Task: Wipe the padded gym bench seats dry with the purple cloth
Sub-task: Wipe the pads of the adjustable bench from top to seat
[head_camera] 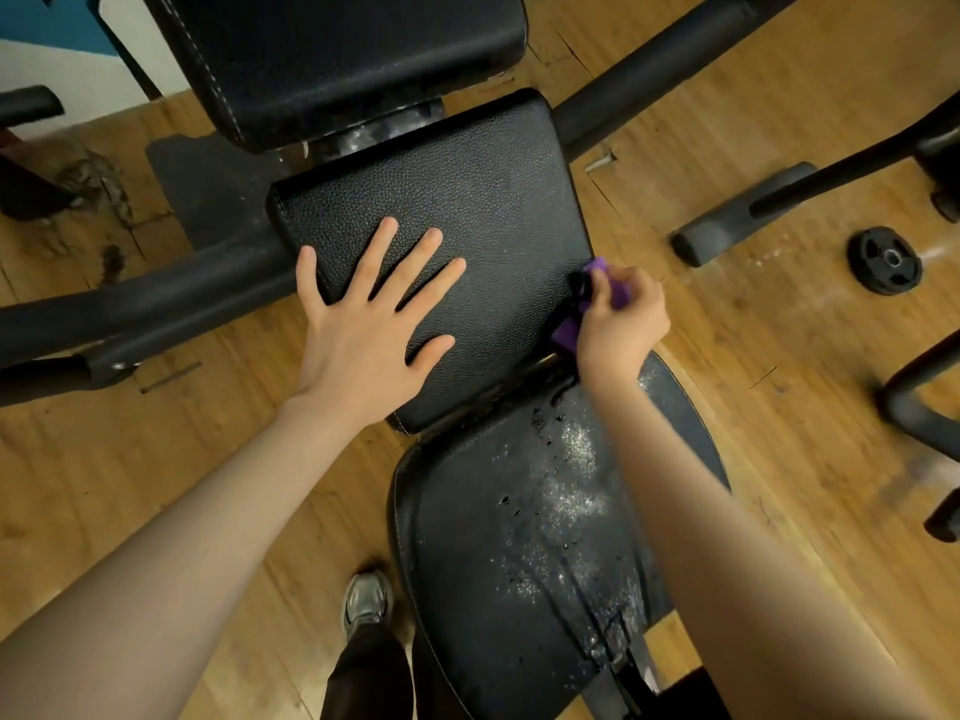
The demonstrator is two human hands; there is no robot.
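Right hand point(621, 324) grips the purple cloth point(569, 332) at the middle seat pad point(467, 200)'s right edge; left hand point(363, 324) rests flat, fingers spread, on that pad at frame centre.

Middle pad point(441, 241): between backrest pad point(332, 54) behind, near pad point(519, 537) in front.
Weight plate point(884, 259): floor point(779, 122), right.

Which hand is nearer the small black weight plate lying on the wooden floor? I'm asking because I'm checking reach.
Right. The right hand, gripping the purple cloth at the middle black padded seat's right edge, is closer to the small black weight plate. The left hand rests flat further left.
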